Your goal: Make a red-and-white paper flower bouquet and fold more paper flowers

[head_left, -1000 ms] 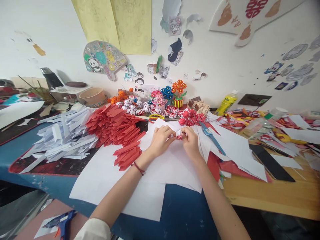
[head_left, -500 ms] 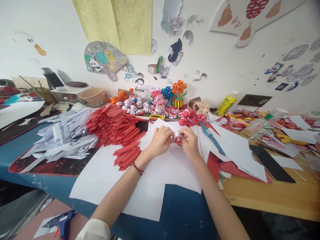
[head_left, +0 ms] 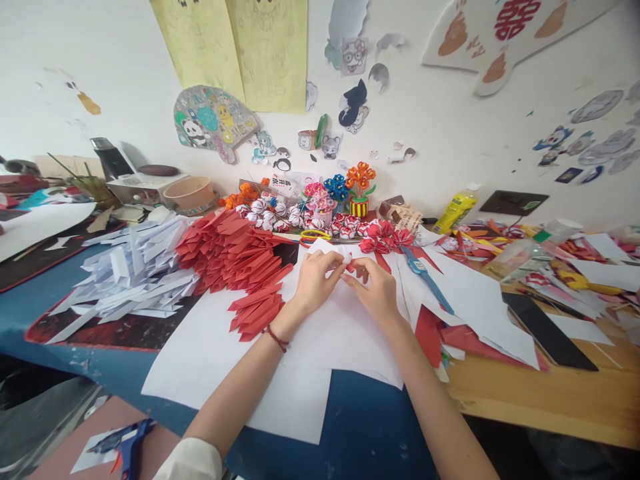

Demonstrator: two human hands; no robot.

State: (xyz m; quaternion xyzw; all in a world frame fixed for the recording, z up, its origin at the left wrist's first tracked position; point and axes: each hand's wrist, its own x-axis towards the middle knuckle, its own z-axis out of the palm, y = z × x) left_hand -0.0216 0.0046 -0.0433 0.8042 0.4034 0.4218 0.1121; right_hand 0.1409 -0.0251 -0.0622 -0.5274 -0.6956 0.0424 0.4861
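Over white paper sheets [head_left: 345,333], both hands pinch a small red-and-white paper flower [head_left: 347,256], mostly covered by the fingers. My left hand [head_left: 319,279] grips its left side between thumb and curled fingers. From the right, my right hand [head_left: 374,288] has its fingertips on the flower, the thumb a little lower. Left of my left hand lies a pile of folded red paper strips [head_left: 235,257], with folded white paper strips [head_left: 135,273] beyond it. Behind my hands are red paper flowers [head_left: 383,237] and several red-and-white ones [head_left: 270,217].
A blue watch [head_left: 425,279] lies on papers right of my hands. Farther right are a black phone-like slab [head_left: 547,330], a clear bottle [head_left: 520,257] and paper scraps. A yellow bottle [head_left: 456,208] stands by the wall. A blue glue gun [head_left: 131,447] rests at lower left.
My hands have shifted slightly upward with the paper flower, and it has turned so that less of it shows. The right fingers have spread a little. The view has shifted slightly.
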